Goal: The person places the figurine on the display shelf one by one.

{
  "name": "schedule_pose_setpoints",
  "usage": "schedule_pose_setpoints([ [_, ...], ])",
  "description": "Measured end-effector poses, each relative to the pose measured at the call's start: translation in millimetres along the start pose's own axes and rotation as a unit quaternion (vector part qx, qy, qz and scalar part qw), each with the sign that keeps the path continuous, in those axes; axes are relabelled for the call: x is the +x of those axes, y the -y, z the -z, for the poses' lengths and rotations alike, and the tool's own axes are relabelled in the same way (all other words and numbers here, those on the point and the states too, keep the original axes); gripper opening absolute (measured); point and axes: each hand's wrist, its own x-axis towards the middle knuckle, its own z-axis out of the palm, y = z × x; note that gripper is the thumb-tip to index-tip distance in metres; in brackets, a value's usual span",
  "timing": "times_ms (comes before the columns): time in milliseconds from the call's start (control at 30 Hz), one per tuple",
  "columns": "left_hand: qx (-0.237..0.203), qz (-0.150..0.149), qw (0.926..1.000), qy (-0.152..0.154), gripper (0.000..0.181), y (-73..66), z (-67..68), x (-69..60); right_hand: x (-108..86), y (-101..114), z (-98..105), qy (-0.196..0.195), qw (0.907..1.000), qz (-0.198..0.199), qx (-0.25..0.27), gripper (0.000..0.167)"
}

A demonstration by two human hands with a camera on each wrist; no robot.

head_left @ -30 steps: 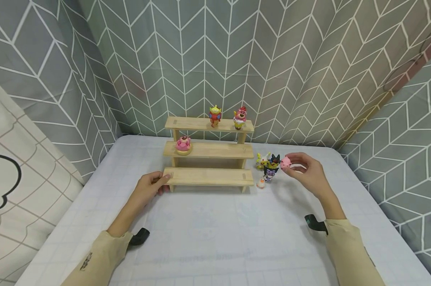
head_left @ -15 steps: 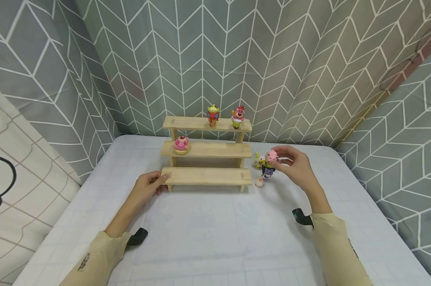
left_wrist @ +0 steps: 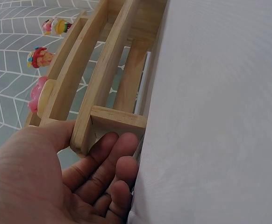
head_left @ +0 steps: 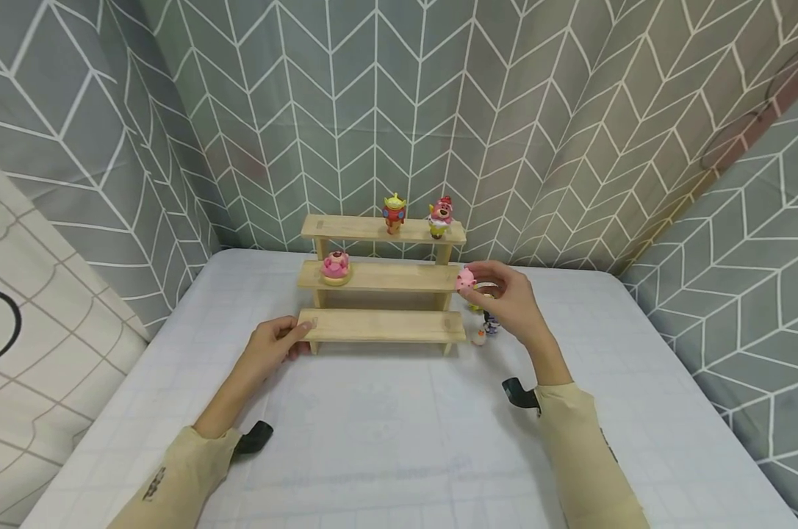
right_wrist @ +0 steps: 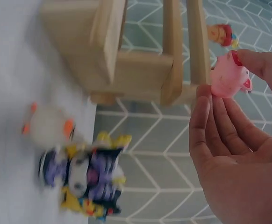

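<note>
A three-step wooden display shelf [head_left: 386, 323] stands on the table. My left hand [head_left: 269, 350] grips the left end of its lowest step, thumb on top and fingers curled beneath, as the left wrist view shows. At the right end of the middle step, my right hand [head_left: 514, 307] pinches a small pink pig figurine [right_wrist: 228, 74] between thumb and fingers. A pink bear figurine on a round tan base [head_left: 336, 269] sits at the middle step's left. On the top step stand a three-eyed alien figurine [head_left: 394, 214] and a pink bear in a red hat [head_left: 441, 217].
Right of the shelf, partly behind my right hand, are a black-and-purple figurine [right_wrist: 96, 175], a yellow figurine [right_wrist: 82, 203] and a small white one with orange parts [right_wrist: 49, 125]. A patterned grey curtain [head_left: 346, 110] hangs behind the white table [head_left: 372, 426].
My right hand has carried the pig figurine leftward, past the standing figurines to the middle step's right end. My left hand keeps its grip on the shelf.
</note>
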Motion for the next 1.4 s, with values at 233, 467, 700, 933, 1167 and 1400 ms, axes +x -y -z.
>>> schedule_pose_setpoints([
  [233,0.0,0.005,1.0,-0.002,0.04,0.4,0.6,0.4,12.4,17,-27,-0.001,0.9998,0.013,0.014,0.046],
  [467,-0.004,-0.001,1.0,0.0,0.041,2.4,1.2,1.6,23.8,22,-50,0.0,0.9997,0.012,0.021,0.046],
  [700,-0.006,-0.004,1.0,0.001,0.039,1.3,1.4,0.9,34.2,25,-73,-0.001,0.9989,0.008,0.046,0.047],
  [933,-0.003,-0.001,1.0,-0.002,0.041,0.3,0.5,1.4,40.8,31,-92,-0.002,0.9982,0.024,0.055,0.046],
  [1167,-0.006,-0.001,1.0,0.002,0.04,1.6,-1.0,2.2,43.6,31,-102,-0.002,0.9982,0.032,0.05,0.043],
  [1400,0.0,0.005,1.0,-0.001,0.041,-0.4,-0.7,1.3,44.4,24,-112,0.003,0.9974,0.026,-0.068,0.043],
])
